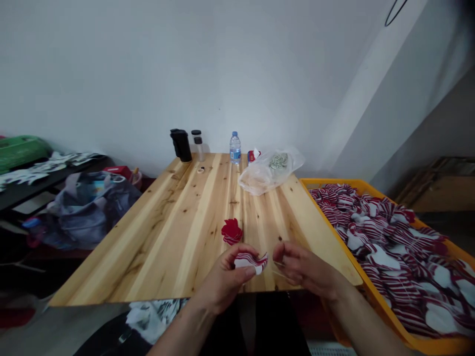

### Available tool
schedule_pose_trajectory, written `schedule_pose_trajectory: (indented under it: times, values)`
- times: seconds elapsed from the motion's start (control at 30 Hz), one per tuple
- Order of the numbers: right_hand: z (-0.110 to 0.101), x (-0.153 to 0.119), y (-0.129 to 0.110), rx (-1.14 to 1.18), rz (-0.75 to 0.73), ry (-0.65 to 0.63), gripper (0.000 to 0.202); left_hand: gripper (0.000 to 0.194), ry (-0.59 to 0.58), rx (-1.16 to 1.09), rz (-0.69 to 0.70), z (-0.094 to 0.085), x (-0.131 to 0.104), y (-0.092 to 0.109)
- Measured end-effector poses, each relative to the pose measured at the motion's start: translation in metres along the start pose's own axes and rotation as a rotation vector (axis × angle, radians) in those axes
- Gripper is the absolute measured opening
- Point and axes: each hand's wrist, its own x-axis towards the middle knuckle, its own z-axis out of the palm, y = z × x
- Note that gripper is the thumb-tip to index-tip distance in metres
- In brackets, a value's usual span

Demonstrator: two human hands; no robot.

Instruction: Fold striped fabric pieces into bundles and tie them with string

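Over the table's near edge, my left hand (232, 274) pinches a small folded sock (256, 262), white with dark red stripes, between thumb and fingers. Just to its right, my right hand (302, 264) is closed with its fingertips pressed together. A thin pale strand (280, 271) shows by those fingertips; what it is I cannot make out. The two hands are a short gap apart. Beyond my left hand, a small pile of red cut pieces (232, 231) lies on the wooden table (178, 237).
A yellow crate (371, 274) full of similar striped socks (386, 247) stands at the right. A clear plastic bag (265, 173) with small pale-green items, a water bottle (235, 148) and a black tumbler (181, 146) stand at the back. At the left sits a grey bag (92, 207).
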Motion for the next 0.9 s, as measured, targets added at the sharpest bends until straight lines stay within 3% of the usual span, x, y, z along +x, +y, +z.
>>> schedule_pose_trajectory:
  times: [0.1,0.17,0.23,0.3,0.37,0.43,0.5,0.57,0.63,0.7,0.77,0.9]
  values:
    - [0.001,0.000,-0.007,-0.333,0.001,0.036,0.025,0.029,-0.038,0.231,0.015,-0.002,0.002,0.000]
    - [0.013,0.002,-0.018,-0.448,-0.104,0.133,0.025,0.030,-0.032,0.409,0.061,0.001,0.007,-0.001]
    - [0.031,0.003,-0.027,-0.565,-0.227,0.188,0.018,0.030,0.054,0.488,0.133,0.003,0.013,-0.004]
    - [0.048,0.002,-0.027,-0.735,-0.311,0.179,0.011,0.030,0.179,0.400,0.200,0.003,0.018,-0.006]
    - [0.059,-0.001,-0.016,-0.775,-0.336,0.161,0.008,0.030,0.247,0.160,0.233,0.002,0.020,-0.007]
    - [0.062,-0.002,0.002,-0.497,-0.341,0.195,0.014,0.032,0.224,-0.130,0.200,0.002,0.017,-0.006]
    - [0.061,0.003,0.022,0.009,-0.355,0.204,0.025,0.035,0.164,-0.359,0.128,0.006,0.012,-0.003]
    - [0.060,0.010,0.039,0.484,-0.375,0.151,0.031,0.037,0.145,-0.487,0.081,0.011,0.007,-0.002]
    - [0.060,0.018,0.050,0.769,-0.327,0.053,0.025,0.036,0.153,-0.547,0.080,0.014,0.004,-0.002]
    - [0.058,0.023,0.054,0.895,-0.245,0.005,0.014,0.034,0.131,-0.548,0.088,0.012,0.004,-0.003]
    - [0.055,0.025,0.051,0.901,-0.177,0.007,0.021,0.034,0.067,-0.480,0.100,0.005,0.006,-0.004]
    - [0.050,0.021,0.033,0.679,-0.090,0.090,0.033,0.026,-0.093,-0.082,0.176,-0.015,0.005,0.005]
